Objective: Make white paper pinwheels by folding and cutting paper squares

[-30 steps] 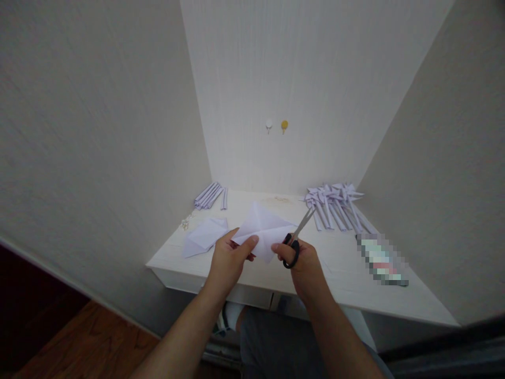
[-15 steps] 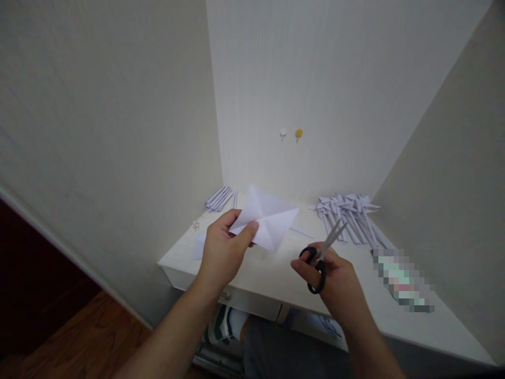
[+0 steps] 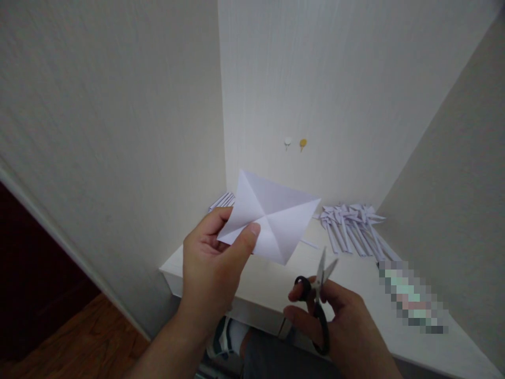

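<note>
Raised since the earlier frame, the creased paper (image 3: 272, 218) is pinched by the left hand (image 3: 213, 263); below it, scissors (image 3: 319, 295) (blades parted) are gripped by the right hand (image 3: 335, 326), and the thumb could be nicked.

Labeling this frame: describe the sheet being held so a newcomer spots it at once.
Start at the white desk in the wall corner. Above its front edge, the left hand pinches a white paper square by one corner. Unlike the folded strips on the desk, it is flat, held up, with creases crossing at its centre.
</note>
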The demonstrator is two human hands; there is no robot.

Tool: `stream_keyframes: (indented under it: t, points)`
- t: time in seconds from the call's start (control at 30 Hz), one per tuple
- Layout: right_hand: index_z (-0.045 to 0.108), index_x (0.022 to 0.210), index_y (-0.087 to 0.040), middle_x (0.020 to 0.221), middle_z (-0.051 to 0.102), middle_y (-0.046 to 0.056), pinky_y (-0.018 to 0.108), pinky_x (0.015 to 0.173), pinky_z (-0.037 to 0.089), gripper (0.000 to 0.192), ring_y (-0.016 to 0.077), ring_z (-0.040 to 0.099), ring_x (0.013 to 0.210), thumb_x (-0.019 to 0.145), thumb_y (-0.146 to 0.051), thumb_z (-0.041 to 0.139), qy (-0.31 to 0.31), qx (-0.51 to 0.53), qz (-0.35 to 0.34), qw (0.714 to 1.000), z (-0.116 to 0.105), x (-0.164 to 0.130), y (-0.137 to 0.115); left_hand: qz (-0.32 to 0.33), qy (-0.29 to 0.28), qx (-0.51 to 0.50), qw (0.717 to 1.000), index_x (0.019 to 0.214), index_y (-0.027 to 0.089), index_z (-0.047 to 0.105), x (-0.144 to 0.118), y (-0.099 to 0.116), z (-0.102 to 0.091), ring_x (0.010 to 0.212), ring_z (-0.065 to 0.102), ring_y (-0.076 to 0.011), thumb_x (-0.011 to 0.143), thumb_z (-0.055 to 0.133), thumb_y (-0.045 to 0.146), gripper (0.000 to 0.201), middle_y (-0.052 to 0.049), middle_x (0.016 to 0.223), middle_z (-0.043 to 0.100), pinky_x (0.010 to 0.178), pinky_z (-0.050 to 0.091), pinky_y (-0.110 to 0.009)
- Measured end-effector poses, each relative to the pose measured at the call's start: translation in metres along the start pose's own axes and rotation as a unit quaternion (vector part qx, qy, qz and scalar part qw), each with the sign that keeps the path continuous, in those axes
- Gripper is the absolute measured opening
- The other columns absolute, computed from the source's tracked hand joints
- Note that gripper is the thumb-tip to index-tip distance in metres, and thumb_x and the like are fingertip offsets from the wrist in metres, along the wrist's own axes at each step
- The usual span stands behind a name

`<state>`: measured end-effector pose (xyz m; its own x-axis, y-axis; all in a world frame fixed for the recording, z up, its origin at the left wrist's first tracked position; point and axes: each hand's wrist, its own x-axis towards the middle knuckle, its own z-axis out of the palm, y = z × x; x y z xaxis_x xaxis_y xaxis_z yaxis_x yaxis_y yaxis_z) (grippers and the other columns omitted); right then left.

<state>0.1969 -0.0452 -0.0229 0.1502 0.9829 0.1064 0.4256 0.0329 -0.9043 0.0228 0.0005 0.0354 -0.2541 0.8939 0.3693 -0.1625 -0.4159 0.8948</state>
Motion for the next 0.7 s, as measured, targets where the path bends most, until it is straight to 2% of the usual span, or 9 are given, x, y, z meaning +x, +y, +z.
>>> stream_keyframes:
  t: [0.13,0.23,0.43,0.6,0.7]
  points:
    - [0.059,0.062,-0.022,0.06,0.063,0.0,0.024,0.049,0.043,0.021,0.0174,0.055,0.057,0.054,-0.033,0.075,-0.114,0.039,0.046,0.992,0.007,-0.005,-0.005,0.049,0.037,0.039,0.997,0.085,0.018,0.072,-0.003,0.007,0.001,0.052,0.06,-0.0123,0.069,0.079,0.029,0.021,0.001,0.072,0.071,0.044,0.044,-0.018]
    - [0.06,0.066,-0.021,0.063,0.064,0.0,0.024,0.054,0.043,0.021,0.0173,0.056,0.061,0.054,-0.03,0.075,-0.177,0.044,0.068,0.981,0.006,-0.011,-0.009,0.075,0.056,0.054,0.994,0.085,0.018,0.072,-0.005,0.01,0.003,0.054,0.061,-0.0126,0.07,0.079,0.027,0.018,0.001,0.071,0.071,0.044,0.043,-0.018]
    - [0.068,0.076,-0.02,0.073,0.063,0.002,0.026,0.06,0.042,0.026,0.019,0.055,0.069,0.06,-0.039,0.074,-0.174,0.03,0.017,0.984,0.005,-0.009,-0.006,0.081,0.064,0.069,0.992,0.084,0.02,0.072,-0.009,0.012,0.004,0.053,0.058,-0.0122,0.071,0.078,0.027,0.016,0.001,0.071,0.07,0.043,0.041,-0.018]
    - [0.065,0.074,-0.021,0.068,0.06,0.0,0.026,0.056,0.038,0.027,0.0168,0.051,0.062,0.061,-0.042,0.073,-0.197,0.012,0.078,0.977,0.006,-0.009,-0.008,0.084,0.036,0.069,0.993,0.08,0.021,0.072,-0.012,0.008,0.002,0.053,0.059,-0.0129,0.072,0.078,0.025,0.011,0.002,0.068,0.069,0.044,0.043,-0.019]
    - [0.064,0.072,-0.02,0.067,0.06,0.0,0.027,0.057,0.038,0.025,0.0166,0.049,0.062,0.062,-0.043,0.072,-0.186,-0.007,0.081,0.979,0.008,-0.01,-0.009,0.082,0.02,0.067,0.994,0.08,0.021,0.071,-0.013,0.005,0.001,0.054,0.06,-0.0133,0.073,0.078,0.025,0.011,0.002,0.068,0.069,0.044,0.043,-0.019]
